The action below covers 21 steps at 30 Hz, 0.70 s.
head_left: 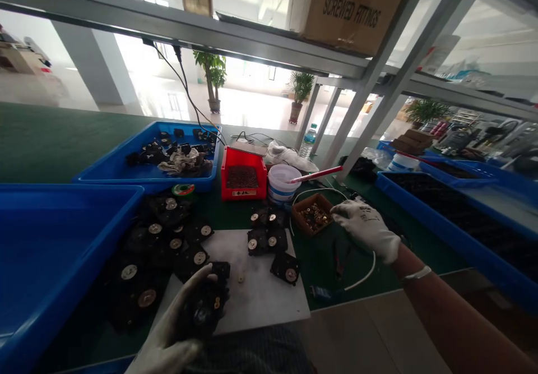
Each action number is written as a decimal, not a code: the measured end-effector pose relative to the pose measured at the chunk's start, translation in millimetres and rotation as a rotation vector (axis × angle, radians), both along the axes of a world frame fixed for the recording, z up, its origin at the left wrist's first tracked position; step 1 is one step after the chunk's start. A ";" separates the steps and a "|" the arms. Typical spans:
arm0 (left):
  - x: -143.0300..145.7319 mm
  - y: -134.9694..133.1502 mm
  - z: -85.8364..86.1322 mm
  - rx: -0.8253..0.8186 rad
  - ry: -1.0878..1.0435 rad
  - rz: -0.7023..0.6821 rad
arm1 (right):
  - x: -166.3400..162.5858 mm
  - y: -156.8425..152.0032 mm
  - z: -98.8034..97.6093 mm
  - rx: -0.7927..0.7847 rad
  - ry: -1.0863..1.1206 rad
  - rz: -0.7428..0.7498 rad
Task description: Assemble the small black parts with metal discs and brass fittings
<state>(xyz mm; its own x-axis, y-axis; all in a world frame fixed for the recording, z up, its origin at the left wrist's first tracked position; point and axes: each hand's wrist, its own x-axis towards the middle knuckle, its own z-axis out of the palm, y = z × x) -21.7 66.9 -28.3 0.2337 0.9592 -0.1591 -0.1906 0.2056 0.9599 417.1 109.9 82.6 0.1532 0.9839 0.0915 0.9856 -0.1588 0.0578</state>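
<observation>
My left hand [172, 323], in a white glove, is wrapped around a black moulded part [204, 309] low in the view, with a small brass piece [217, 303] on it. My gloved right hand [365, 224] is at the right edge of a small cardboard box [299, 220] of loose brass pieces [315, 215]. Its fingertips are pinched together; whatever is between them is hidden. A white sheet [256, 301] lies in front of me, bearing a single small brass ring [240, 279] and several black parts with metal discs [272, 241]. More black parts [155, 229] crowd the left side.
A red bin [244, 194] of small dark pieces stands behind the sheet, beside a white tub [282, 186] with a red-and-white stick. Blue trays [147, 182] flank both sides. Pliers [339, 259] and a white cable [365, 277] lie at right. A metal shelf frame [252, 40] crosses overhead.
</observation>
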 end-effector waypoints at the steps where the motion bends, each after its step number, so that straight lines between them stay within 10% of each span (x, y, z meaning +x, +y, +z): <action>1: -1.2 0.8 -3.4 -0.001 0.005 0.010 | 0.0 9.5 -3.9 -0.033 -0.023 0.017; 9: -4.9 -0.1 -9.2 0.008 0.054 0.018 | 3.6 69.1 -31.9 -0.220 -0.206 0.110; 21: 1.8 -7.9 8.4 -0.084 -0.088 0.017 | 1.2 70.5 -38.4 -0.204 -0.224 0.172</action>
